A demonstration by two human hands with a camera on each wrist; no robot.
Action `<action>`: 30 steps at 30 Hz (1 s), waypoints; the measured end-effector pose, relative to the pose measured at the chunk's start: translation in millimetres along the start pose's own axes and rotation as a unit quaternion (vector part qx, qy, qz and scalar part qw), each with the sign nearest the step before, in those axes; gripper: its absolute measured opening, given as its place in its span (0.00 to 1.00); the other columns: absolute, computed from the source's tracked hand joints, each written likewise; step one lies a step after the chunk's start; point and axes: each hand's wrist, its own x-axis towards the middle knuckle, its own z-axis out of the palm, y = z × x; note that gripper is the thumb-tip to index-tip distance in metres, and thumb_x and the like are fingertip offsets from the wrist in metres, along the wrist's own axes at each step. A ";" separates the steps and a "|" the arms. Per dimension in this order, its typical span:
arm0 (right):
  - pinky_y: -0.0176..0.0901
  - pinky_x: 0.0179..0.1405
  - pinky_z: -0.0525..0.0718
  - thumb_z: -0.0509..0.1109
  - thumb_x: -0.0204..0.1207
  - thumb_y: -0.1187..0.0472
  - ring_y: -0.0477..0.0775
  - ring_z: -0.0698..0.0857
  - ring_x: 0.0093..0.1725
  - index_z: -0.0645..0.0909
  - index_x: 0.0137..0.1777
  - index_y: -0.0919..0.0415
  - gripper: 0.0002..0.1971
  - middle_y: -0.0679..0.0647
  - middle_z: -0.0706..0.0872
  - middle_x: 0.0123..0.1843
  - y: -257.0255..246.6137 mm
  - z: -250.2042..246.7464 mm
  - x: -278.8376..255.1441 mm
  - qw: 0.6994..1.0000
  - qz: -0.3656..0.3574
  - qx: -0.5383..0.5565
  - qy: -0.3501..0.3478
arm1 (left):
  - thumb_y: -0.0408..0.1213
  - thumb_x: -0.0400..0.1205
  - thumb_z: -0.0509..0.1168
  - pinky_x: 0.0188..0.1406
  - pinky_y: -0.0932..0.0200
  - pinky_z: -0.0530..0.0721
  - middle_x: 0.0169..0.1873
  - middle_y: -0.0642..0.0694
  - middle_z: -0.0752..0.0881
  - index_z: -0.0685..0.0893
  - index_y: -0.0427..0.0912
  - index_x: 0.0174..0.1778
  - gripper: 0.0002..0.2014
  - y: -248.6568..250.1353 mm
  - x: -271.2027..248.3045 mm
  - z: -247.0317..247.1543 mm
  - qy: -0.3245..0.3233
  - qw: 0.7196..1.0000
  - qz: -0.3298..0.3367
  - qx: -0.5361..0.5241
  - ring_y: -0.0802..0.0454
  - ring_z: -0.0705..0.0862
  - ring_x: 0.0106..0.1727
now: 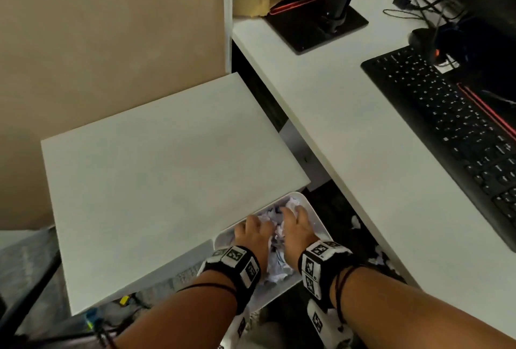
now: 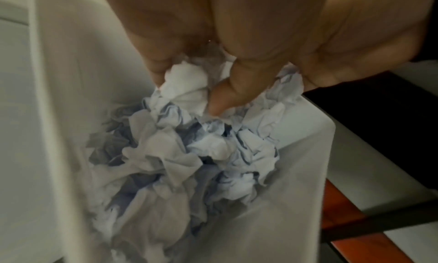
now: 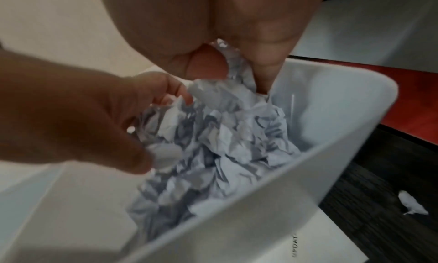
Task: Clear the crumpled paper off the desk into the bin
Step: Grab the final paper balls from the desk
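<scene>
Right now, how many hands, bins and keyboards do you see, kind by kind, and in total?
Hands: 2, left hand and right hand, both gripping paper
Bins: 1, the bin
Keyboards: 1, the keyboard
Total: 4

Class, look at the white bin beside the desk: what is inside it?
The bin holds crumpled paper, with both hands reaching in and gripping it. The paper hides the bottom.
</scene>
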 end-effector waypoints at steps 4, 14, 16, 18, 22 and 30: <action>0.56 0.81 0.57 0.61 0.81 0.54 0.62 0.48 0.83 0.44 0.84 0.55 0.37 0.56 0.45 0.84 11.2 19.6 -2.0 0.992 -0.018 -0.107 -0.062 | 0.45 0.77 0.68 0.69 0.41 0.69 0.76 0.44 0.54 0.52 0.54 0.78 0.38 7.4 0.6 -7.9 -0.024 0.998 -0.018 0.060 0.34 0.60 0.73; 0.55 0.78 0.67 0.66 0.73 0.39 0.64 0.58 0.81 0.44 0.82 0.44 0.43 0.58 0.48 0.82 5.2 26.3 25.5 0.993 0.076 -0.026 -0.086 | 0.48 0.79 0.61 0.64 0.43 0.79 0.80 0.48 0.51 0.41 0.58 0.80 0.40 10.6 23.7 1.6 -0.054 0.998 0.016 -0.012 0.41 0.63 0.78; 0.56 0.76 0.69 0.63 0.75 0.38 0.65 0.63 0.78 0.47 0.81 0.43 0.39 0.60 0.51 0.80 4.2 25.7 29.6 0.990 0.106 -0.007 -0.088 | 0.52 0.79 0.60 0.66 0.40 0.75 0.81 0.49 0.49 0.40 0.59 0.80 0.40 15.1 30.0 1.4 -0.078 0.997 0.004 -0.020 0.38 0.59 0.79; 0.57 0.76 0.68 0.60 0.77 0.39 0.67 0.64 0.78 0.49 0.81 0.43 0.35 0.61 0.53 0.80 4.9 23.9 33.7 0.987 0.126 0.002 -0.095 | 0.52 0.82 0.57 0.72 0.38 0.69 0.81 0.50 0.46 0.39 0.56 0.81 0.38 18.3 34.4 -1.5 -0.102 0.995 0.009 -0.009 0.32 0.50 0.81; 0.64 0.75 0.62 0.59 0.79 0.41 0.65 0.60 0.80 0.44 0.81 0.40 0.35 0.59 0.49 0.81 8.7 21.0 37.5 0.980 0.150 0.000 -0.130 | 0.55 0.85 0.53 0.76 0.34 0.59 0.82 0.52 0.44 0.39 0.55 0.82 0.35 23.2 35.0 -11.6 -0.118 0.992 0.029 0.038 0.28 0.41 0.80; 0.63 0.80 0.58 0.53 0.85 0.47 0.68 0.53 0.82 0.42 0.84 0.54 0.33 0.65 0.47 0.83 1.1 15.6 50.2 0.973 0.152 -0.014 -0.173 | 0.59 0.78 0.59 0.73 0.33 0.64 0.83 0.49 0.42 0.38 0.63 0.80 0.42 4.1 64.1 16.4 -0.144 0.988 0.044 -0.013 0.32 0.44 0.82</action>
